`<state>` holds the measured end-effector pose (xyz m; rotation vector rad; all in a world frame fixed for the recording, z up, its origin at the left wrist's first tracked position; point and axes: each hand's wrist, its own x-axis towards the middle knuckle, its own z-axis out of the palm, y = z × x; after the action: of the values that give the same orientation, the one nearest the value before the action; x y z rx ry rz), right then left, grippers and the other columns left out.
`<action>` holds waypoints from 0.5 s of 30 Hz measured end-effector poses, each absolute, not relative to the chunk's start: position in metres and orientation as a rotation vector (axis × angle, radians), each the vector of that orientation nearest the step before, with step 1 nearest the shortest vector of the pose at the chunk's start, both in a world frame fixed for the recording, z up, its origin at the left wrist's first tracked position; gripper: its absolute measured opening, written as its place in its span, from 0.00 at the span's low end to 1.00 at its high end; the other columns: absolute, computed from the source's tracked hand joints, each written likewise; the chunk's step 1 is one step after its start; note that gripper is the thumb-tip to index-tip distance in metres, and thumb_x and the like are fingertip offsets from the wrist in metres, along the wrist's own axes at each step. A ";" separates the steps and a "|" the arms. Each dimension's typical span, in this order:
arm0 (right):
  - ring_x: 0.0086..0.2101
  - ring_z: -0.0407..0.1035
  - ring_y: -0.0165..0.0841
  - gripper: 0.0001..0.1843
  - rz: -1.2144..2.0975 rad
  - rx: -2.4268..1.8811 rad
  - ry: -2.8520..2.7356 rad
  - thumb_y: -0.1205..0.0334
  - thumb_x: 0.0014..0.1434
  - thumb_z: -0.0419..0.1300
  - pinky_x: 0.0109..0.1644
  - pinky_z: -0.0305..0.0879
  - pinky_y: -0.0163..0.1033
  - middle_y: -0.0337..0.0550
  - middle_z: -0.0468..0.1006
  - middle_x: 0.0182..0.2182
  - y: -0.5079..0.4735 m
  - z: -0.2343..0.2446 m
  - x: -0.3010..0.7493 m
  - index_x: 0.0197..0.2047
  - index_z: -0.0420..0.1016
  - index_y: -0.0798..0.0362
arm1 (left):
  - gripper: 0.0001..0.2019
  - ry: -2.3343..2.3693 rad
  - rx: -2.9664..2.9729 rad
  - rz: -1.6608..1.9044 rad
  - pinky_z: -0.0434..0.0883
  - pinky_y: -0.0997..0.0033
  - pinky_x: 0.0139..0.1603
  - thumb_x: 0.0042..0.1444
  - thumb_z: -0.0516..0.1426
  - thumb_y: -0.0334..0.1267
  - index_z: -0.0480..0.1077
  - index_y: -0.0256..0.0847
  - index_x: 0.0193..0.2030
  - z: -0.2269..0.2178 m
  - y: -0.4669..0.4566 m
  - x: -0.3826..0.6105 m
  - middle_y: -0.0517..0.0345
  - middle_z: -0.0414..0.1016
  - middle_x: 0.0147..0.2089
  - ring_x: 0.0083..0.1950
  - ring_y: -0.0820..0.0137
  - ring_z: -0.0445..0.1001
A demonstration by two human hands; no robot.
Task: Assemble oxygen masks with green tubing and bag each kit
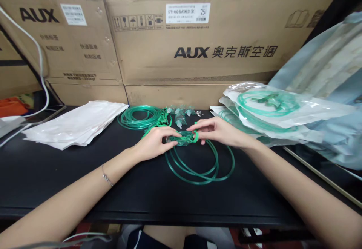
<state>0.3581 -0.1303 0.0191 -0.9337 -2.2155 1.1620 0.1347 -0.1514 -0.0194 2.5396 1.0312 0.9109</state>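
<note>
Both my hands meet at the middle of the black table (85, 181). My left hand (155, 142) is closed around a clear green mask piece (183, 139) with its green strap. My right hand (216, 130) pinches the same piece from the right, a green band looped over one finger. A coil of green tubing (199, 166) hangs from the piece and lies on the table just in front of my hands.
A second coil of green tubing (140, 117) and some small clear connectors (179, 115) lie behind my hands. Flat empty plastic bags (76, 124) are stacked at left. Sealed bags with green tubing (268, 109) pile up at right. Cardboard boxes (198, 41) wall the back.
</note>
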 end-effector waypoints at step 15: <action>0.32 0.67 0.31 0.06 0.181 -0.937 -2.291 0.69 0.53 0.56 0.35 0.63 0.36 0.45 0.72 0.31 -0.134 -0.015 0.331 0.29 0.75 0.56 | 0.08 1.093 2.604 0.830 0.67 0.67 0.47 0.57 0.50 0.35 0.69 0.39 0.40 -0.021 -0.155 0.139 0.52 0.71 0.48 0.48 0.67 0.71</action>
<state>0.3306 -0.1342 -0.0147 -0.9369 -2.2906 0.1815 0.1388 -0.1547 -0.0209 2.6041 1.0927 0.8305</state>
